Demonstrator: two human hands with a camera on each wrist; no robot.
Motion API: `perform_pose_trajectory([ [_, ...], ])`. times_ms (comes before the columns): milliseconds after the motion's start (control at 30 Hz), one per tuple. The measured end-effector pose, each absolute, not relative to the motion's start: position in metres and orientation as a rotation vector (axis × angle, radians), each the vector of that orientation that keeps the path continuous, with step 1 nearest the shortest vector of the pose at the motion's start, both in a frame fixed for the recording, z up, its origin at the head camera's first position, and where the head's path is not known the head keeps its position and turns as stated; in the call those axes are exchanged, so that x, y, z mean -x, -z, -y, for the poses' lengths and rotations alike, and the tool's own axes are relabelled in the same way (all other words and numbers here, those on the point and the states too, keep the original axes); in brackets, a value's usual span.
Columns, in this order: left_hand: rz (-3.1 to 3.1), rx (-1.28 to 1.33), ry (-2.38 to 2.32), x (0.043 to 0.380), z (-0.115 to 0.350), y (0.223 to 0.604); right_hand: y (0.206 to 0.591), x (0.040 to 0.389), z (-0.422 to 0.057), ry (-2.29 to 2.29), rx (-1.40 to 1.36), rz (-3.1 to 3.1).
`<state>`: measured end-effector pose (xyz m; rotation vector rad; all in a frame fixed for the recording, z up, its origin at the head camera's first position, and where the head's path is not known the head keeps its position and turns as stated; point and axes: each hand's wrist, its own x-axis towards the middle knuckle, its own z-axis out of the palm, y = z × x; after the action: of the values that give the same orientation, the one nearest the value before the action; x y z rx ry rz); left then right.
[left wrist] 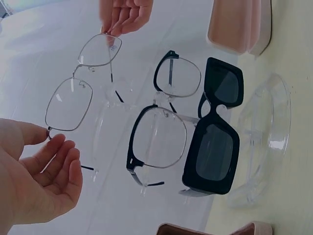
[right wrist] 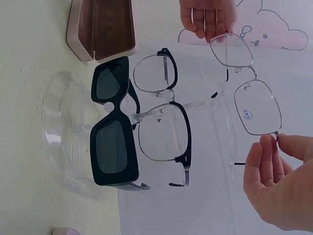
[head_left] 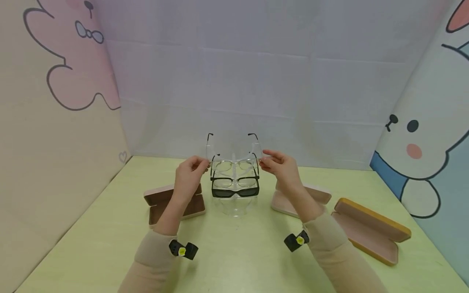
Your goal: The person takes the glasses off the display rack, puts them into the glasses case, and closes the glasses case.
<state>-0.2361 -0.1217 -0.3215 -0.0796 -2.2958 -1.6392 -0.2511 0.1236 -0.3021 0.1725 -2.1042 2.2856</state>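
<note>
My left hand (head_left: pixel 189 173) and right hand (head_left: pixel 282 167) pinch the two hinge corners of thin metal-framed eyeglasses (left wrist: pixel 68 104). These glasses are at the top of a clear display stand (head_left: pixel 234 207), lenses facing me, temples pointing to the back wall. In the right wrist view a small printed mark shows on one lens of the metal-framed eyeglasses (right wrist: pixel 257 107). Below them on the stand sit black half-rim glasses (head_left: pixel 234 182), and lower still black sunglasses (head_left: pixel 235 192) with thick frames. The left thumb and fingertips (left wrist: pixel 57 139) meet right at the hinge.
An open case with a brown lining (head_left: pixel 157 212) lies left of the stand, partly behind my left forearm. To the right are an open pale case (head_left: pixel 282 205), partly behind my right forearm, and an open yellow case (head_left: pixel 366 232). A white cloth wall (head_left: pixel 234 81) rises behind the table.
</note>
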Motion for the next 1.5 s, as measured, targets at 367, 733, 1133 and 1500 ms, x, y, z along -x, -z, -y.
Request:
perform_pose_trajectory([
  [367, 2.070, 0.060, 2.115, 0.223, 0.100, 0.317, 0.302, 0.231, -0.142, -2.263, -0.159, 2.088],
  [733, 1.969, -0.035, 2.186, 0.215, 0.082, 0.324, 0.313, 0.208, -0.155, -2.203, -0.180, 2.107],
  [1133, 1.933, 0.010, 2.259, 0.208, 0.062, 0.326, 0.328, 0.184, -0.167, -2.209, -0.190, 1.878],
  [1500, 1.989, 0.046, 2.269, 0.207, 0.049, 0.330, 0.325, 0.180, -0.174, -2.104, 0.060, 1.872],
])
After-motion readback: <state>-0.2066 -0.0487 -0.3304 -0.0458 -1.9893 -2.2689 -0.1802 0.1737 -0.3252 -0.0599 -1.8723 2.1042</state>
